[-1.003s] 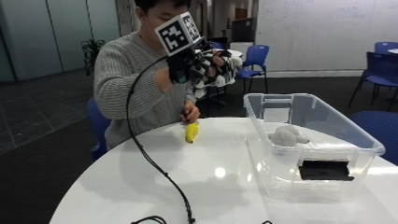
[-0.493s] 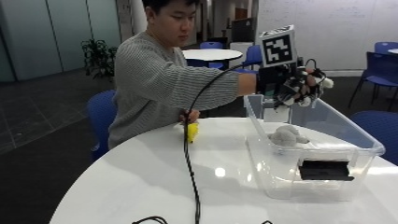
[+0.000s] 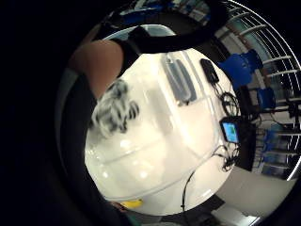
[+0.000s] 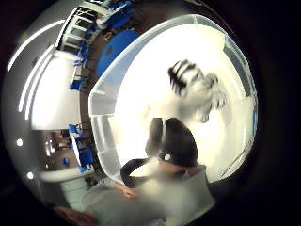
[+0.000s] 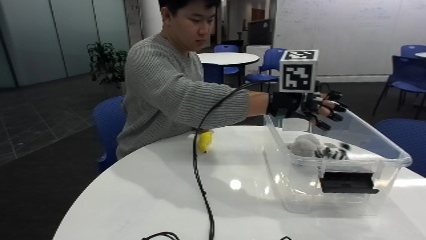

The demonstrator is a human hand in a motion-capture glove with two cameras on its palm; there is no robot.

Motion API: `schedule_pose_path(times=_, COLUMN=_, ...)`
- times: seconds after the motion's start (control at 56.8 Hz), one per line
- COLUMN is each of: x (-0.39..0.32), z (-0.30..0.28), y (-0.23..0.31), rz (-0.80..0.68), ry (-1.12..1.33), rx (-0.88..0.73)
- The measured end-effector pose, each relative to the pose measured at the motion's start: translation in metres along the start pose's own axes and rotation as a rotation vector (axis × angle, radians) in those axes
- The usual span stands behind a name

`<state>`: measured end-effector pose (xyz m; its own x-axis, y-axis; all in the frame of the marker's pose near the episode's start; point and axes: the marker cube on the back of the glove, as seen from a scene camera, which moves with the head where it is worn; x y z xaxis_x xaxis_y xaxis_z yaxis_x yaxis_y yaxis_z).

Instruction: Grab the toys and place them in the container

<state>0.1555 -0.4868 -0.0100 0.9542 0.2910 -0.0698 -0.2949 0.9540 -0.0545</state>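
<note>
The hand [image 5: 318, 107] hovers spread and empty over the container [image 5: 333, 167], where the zebra toy [image 5: 331, 151] lies. The yellow toy [image 5: 204, 141] near the desk's [image 5: 166, 200] far edge looks light and soft; pinch its middle.

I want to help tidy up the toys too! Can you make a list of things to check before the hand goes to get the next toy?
1. The gloved right hand is empty: ok. Its fingers are spread over the container and hold nothing.
2. The striped toy is inside the container: ok. It lies by the grey plush toy.
3. There is a toy left to pick up: ok. The yellow toy lies on the white table, outside the container.
4. The yellow toy is free to grab: cannot tell. The person's sleeve hides the bare hand near it.
5. The container has room: ok. Much of its floor is bare.
</note>
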Motion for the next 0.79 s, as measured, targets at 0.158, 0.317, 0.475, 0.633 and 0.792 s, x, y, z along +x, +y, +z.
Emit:
schedule_pose_path(times=0.158, x=0.009, z=-0.028, y=0.067, rz=-0.072, ry=-0.096, rx=0.07)
schedule_pose_path(times=0.317, x=-0.001, z=-0.035, y=0.198, rz=-0.255, ry=-0.143, rx=0.06)
schedule_pose_path(times=0.475, x=-0.026, z=0.017, y=0.327, rz=-0.343, ry=-0.019, rx=0.03)
schedule_pose_path(times=0.633, x=-0.027, z=0.056, y=0.365, rz=-0.256, ry=-0.046, rx=-0.036)
schedule_pose_path(times=0.792, x=-0.031, z=0.088, y=0.372, rz=-0.266, ry=-0.025, rx=-0.085)
